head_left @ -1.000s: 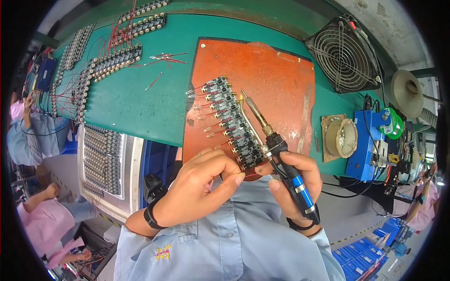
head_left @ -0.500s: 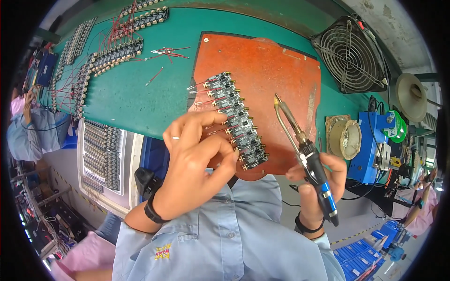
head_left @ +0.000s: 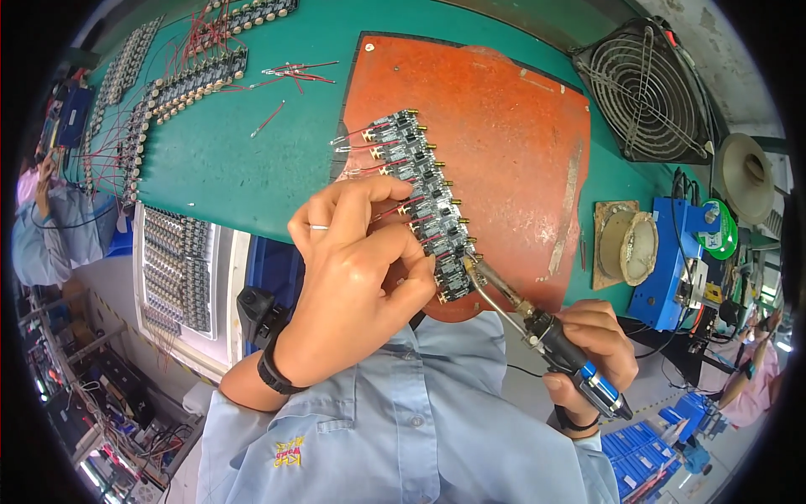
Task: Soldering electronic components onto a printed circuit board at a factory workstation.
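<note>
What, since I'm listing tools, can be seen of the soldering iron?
The soldering iron has a black handle with a shiny blue section, a slim metal barrel and a thin bent metal tube alongside. Held in the right hand, it points up-left in view, its tip at the right edge of the board strip, near its lower end; exact contact is unclear.

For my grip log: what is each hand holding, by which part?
The right hand holds the soldering iron by its handle. The left hand is at the left edge of the circuit-board strip; what it pinches, if anything, is unclear.
</note>
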Available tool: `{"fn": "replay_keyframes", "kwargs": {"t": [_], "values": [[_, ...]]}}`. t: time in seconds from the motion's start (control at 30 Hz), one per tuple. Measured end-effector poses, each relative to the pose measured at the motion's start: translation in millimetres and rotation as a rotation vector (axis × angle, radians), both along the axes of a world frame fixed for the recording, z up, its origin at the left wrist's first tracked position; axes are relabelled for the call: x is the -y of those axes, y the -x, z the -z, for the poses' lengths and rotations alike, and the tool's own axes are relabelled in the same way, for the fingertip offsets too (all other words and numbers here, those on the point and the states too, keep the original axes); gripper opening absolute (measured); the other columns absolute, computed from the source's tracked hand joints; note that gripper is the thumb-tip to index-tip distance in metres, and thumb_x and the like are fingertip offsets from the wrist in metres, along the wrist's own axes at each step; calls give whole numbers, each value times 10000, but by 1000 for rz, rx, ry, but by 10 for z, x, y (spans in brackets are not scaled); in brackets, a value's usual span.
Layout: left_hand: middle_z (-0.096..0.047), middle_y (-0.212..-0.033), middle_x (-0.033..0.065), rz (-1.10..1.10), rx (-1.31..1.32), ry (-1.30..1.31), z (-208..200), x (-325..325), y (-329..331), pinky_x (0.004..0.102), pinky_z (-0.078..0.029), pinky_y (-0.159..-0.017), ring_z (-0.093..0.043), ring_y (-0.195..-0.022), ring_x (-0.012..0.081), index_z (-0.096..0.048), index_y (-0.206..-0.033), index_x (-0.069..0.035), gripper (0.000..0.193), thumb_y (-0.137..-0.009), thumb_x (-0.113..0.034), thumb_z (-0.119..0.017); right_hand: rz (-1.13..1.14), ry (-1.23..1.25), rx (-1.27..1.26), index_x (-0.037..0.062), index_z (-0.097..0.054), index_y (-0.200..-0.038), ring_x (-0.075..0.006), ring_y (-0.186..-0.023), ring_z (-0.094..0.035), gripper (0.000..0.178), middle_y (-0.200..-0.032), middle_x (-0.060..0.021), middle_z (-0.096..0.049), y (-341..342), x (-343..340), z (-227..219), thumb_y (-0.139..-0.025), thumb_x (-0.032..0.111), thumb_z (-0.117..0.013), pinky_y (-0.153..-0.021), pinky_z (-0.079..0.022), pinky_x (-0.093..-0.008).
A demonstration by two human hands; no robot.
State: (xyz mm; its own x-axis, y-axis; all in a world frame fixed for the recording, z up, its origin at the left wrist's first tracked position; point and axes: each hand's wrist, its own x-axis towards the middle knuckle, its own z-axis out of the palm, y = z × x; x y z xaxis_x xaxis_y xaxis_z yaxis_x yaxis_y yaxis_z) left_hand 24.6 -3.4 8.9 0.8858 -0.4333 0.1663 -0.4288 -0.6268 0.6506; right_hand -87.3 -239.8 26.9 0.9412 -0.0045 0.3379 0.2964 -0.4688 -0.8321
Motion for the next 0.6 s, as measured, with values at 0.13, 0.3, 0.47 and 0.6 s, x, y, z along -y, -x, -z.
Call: {"fn": "replay_keyframes", "kwargs": {"t": [0.13, 0.3, 0.47, 0.6], "values": [[-540, -1178, 73, -2, -3, -4, -7, 5, 3, 378, -247, -917, -446, -1084, 254, -610, -651, -84, 107, -643, -61, -714, -34, 63, -21, -35, -611, -913, -302, -788, -629, 445, -841, -173, -654, 1, -15, 21, -687, 294, -806, -701, -488, -392], [-553, -1141, 59, -22, 35, 29, 26, 13, 0, 410, -257, -877, -478, -1063, 270, -586, -608, -92, 124, -609, -61, -706, -51, 104, -39, -36, -603, -928, -299, -786, -627, 454, -847, -181, -657, -18, -30, 20, -695, 302, -796, -710, -481, -401], [-551, -1139, 58, -15, 22, 28, 19, 3, -5, 412, -258, -880, -475, -1066, 268, -587, -611, -90, 126, -610, -64, -711, -60, 120, -63, -36, -610, -938, -299, -789, -628, 451, -856, -187, -660, -40, -35, 1, -689, 289, -800, -713, -484, -398], [-549, -1136, 57, -13, 14, 28, 13, 4, -4, 414, -260, -882, -473, -1067, 267, -588, -616, -90, 129, -612, -67, -714, -73, 139, -73, -35, -616, -936, -297, -796, -627, 453, -863, -190, -660, -54, -39, -51, -681, 287, -806, -715, -483, -396]]}}
